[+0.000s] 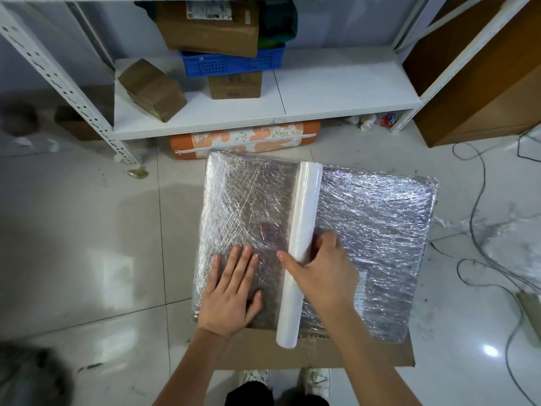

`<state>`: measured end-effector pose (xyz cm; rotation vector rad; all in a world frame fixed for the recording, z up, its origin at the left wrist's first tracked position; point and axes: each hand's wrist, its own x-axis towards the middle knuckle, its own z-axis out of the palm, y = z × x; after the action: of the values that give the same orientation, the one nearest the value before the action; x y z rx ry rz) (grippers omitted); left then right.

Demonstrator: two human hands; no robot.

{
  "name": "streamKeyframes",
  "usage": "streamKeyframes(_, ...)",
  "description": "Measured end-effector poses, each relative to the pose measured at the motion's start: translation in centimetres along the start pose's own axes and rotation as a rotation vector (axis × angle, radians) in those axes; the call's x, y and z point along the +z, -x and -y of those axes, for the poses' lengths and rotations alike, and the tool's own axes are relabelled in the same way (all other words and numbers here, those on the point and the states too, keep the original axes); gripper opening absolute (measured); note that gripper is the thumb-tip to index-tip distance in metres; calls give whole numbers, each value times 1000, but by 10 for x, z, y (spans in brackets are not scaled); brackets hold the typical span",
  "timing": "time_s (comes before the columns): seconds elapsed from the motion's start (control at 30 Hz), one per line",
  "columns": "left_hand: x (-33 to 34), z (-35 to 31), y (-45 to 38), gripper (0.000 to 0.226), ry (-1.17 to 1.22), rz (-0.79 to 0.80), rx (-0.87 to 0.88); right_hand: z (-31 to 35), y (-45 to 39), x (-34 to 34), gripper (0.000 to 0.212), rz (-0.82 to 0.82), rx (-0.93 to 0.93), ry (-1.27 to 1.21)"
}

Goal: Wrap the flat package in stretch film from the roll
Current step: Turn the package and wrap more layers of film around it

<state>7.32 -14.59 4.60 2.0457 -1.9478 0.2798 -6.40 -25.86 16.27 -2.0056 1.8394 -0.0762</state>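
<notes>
Two bare hands work over the flat package [366, 230], which lies on a sheet of cardboard [322, 353] on the tiled floor [87, 230], filling the middle of the view. Stretch film [246, 200] already covers the package, wrinkled and glossy, with crossing creases on the 9 o'clock half. The white roll [301, 247] lies across the package from 12 to 6 o'clock, its near end overhanging the cardboard. The right hand [325, 273] has its grip clenched around the roll's lower part, thumb on the 9 o'clock side, fingers curled over the far side. The left hand [231, 291], grip released, presses flat on the film with fingers straight, just beside the roll toward 9 o'clock. At 12 o'clock stands a white metal shelf [336, 92] carrying cardboard boxes [152, 89] and a blue crate [231, 61]; an orange patterned cushion [246, 139] lies beneath it. Cables [480, 200] trail at 3 o'clock.
</notes>
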Motion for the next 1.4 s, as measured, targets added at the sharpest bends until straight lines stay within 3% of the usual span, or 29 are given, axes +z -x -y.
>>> streamKeyframes(0.3, -2, -1, 2, 60, 12, 62, -8, -34, 12, -9, 33, 93, 100, -451)
streamKeyframes(0.43, -16, 0, -7, 62, 106, 143, -37, -35, 7, -12, 25, 144, 72, -528)
streamKeyframes(0.53, -31, -7, -15, 66, 71, 217, -84, -32, 2, -16, 26, 182, 36, -451)
streamKeyframes(0.63, -39, -34, -21, 61, -6, 172, -135, -31, 1, -15, 35, 178, 42, -321)
streamKeyframes(0.77, -22, -73, -30, 56, 124, 125, -23, -34, 2, -15, 36, 175, 62, -274)
streamKeyframes(0.9, 0, -75, -28, 55, 220, 125, -77, -40, 2, -13, 37, 91, 29, -324)
streamKeyframes(1.13, 6, -75, -29, 54, 236, 58, -85, -29, 11, -2, 28, -76, -122, -205)
streamKeyframes(1.3, 6, -73, -41, 54, 216, 90, -88, -19, -4, -2, 65, -147, -39, -75)
streamKeyframes(1.4, 9, -73, -49, 55, 181, 119, -112, -31, -22, -16, 73, -115, 40, -75)
